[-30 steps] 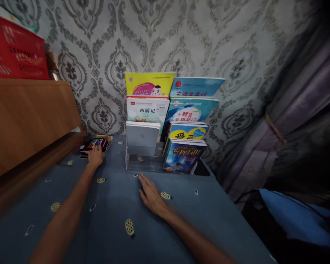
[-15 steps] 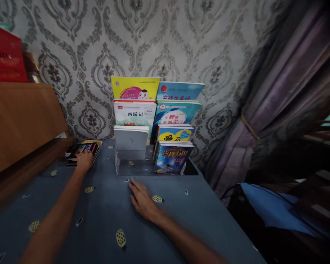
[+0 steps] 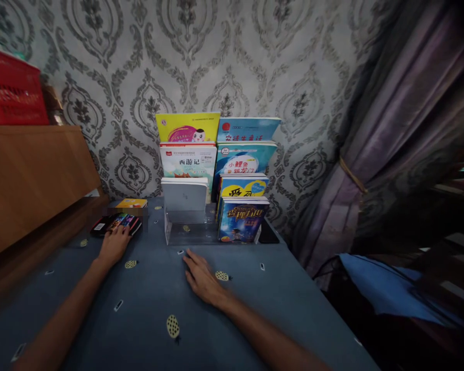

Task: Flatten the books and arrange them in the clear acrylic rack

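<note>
- Left of the clear book stand (image 3: 201,235), the person's left hand (image 3: 114,245) lies palm down with the fingers partly spread on a dark book (image 3: 114,221); whether a thumb pinches its edge from below cannot be told.
- That dark book rests slightly tilted, well left of the stand. Fingertips alone on such a slick-looking cover could slip, so a thumb tucked under the near edge and fingers flat on top would likely control it better, keeping its pages closed.
- Just behind the dark book, also left of the stand, lies a yellow book (image 3: 132,203); moving the upper hand slowly should avoid dragging it.
- In the stand's left half, a plain grey book (image 3: 183,198) with slightly rounded corners leans behind the see-through, hard-edged front lip.
- In front of the stand, the right hand (image 3: 201,278) rests on the tablecloth (image 3: 150,293), open, fingers loosely extended, holding nothing. Staying low and relaxed there, it would be ready to steady a thing.
- In the stand's right half, thin, flat paperbacks rise in steps, the frontmost being a blue book (image 3: 242,221).
- Well right of the stand, a soft purplish curtain (image 3: 332,221) hangs in deep folds, gathered by a tie (image 3: 351,175).
</note>
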`<state>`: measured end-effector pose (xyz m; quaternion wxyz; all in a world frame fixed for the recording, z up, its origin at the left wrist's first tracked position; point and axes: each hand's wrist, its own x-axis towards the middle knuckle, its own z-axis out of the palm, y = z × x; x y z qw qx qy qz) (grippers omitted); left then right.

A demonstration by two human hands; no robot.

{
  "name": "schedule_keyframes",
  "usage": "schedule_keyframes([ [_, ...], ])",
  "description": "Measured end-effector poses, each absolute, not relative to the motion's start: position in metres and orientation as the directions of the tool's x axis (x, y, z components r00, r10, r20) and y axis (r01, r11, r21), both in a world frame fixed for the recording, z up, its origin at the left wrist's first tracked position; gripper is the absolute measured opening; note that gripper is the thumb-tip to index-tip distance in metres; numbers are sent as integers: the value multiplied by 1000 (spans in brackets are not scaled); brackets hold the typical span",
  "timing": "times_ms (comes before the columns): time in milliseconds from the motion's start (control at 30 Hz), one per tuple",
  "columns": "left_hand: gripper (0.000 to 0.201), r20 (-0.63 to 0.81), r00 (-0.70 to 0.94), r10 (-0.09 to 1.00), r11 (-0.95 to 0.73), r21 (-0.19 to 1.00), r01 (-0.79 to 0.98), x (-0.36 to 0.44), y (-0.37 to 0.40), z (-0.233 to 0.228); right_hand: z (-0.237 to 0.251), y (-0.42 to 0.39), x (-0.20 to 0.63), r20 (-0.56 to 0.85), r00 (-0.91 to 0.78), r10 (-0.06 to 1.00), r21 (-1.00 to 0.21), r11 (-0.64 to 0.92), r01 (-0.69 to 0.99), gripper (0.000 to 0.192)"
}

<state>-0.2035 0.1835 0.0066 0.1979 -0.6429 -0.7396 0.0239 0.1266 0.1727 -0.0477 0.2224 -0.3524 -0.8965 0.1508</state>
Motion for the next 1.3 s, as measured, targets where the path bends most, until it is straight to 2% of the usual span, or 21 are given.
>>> schedule_keyframes([
  [267,39,256,48,965,38,-321,946,-197,131,-25,-63,179,129,359,-643,677,-433,731,527,46],
  [467,41,260,105,960,-52,-201,978,-185,81,-37,-66,182,129,343,-644,684,-453,721,525,46],
  [700,54,193,367,910,-340,-161,927,-137,4,-28,-63,182,127,330,-630,703,-517,693,502,46],
  [833,52,185,491,851,-483,-91,871,-98,-21,-27,-59,181,126,321,-639,699,-534,691,487,47],
  [1033,43,213,458,863,-476,41,878,-87,3,-21,-54,179,124,294,-716,634,-449,752,482,50],
  [1133,43,232,413,881,-438,65,897,-92,32,-24,-54,179,124,291,-742,604,-418,778,469,45],
  [1300,44,253,385,888,-411,56,910,-99,81,-32,-52,178,122,274,-737,618,-405,769,494,44],
])
